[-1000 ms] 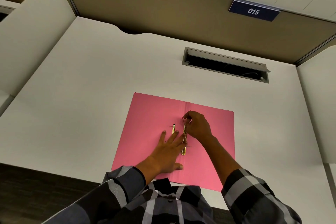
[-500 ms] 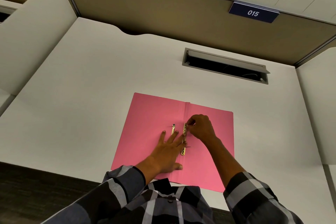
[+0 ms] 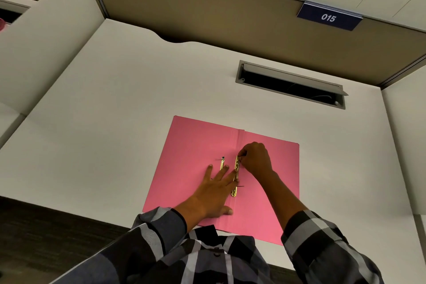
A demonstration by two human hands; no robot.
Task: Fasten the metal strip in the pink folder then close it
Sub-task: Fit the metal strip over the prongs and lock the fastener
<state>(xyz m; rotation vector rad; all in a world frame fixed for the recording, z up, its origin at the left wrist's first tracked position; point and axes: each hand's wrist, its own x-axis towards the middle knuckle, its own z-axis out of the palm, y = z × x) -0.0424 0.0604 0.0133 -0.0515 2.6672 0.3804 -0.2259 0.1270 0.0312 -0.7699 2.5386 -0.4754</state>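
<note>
A: Where's the pink folder [image 3: 198, 145]?

B: Lying open and flat on the white desk [image 3: 115, 110], at six o'clock from the cable slot [image 3: 290, 85]. It looks like thin card, light and floppy, so I'd close it by lifting a cover's outer edge.

A: And the hands?

B: The left hand [image 3: 214, 191] lies spread, palm down, at nine o'clock of the spine, its fingers reaching onto the fastener. The right hand [image 3: 255, 158] is curled, fingertips pinched at the twelve o'clock end of the metal strip [image 3: 236, 175].

A: How will the strip handle?

B: Probably thin, springy and slick, with sharp edges. Best pinched at its ends. A second gold piece [image 3: 222, 163] lies just beside it, at nine o'clock.
</note>
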